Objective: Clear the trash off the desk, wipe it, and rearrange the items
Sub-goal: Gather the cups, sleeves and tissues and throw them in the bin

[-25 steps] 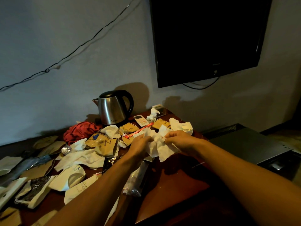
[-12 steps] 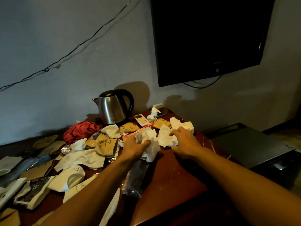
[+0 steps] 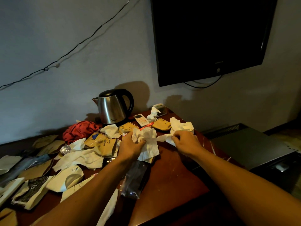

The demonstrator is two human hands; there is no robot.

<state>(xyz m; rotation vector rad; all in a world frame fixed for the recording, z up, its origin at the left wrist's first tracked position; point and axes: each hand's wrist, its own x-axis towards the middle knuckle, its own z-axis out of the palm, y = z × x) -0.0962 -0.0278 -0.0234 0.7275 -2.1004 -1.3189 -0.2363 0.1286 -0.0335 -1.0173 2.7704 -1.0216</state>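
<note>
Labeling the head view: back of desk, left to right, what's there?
Red cloth → steel kettle → white remote → crumpled tissue by the small box at the back corner.

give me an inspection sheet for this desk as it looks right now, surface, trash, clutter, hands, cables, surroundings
Surface: dark red desk, crumbs on the bare patch.
Job's things: crumpled tissues, torn brown paper bags, clear plastic wrapper.
Clutter: steel kettle, white remote, red cloth.
Hands: left hand grips a tissue wad; right hand pinches another tissue.
Cables: black wire along the wall; loop under the TV.
Surroundings: wall-mounted TV, off; grey box on the right.
</note>
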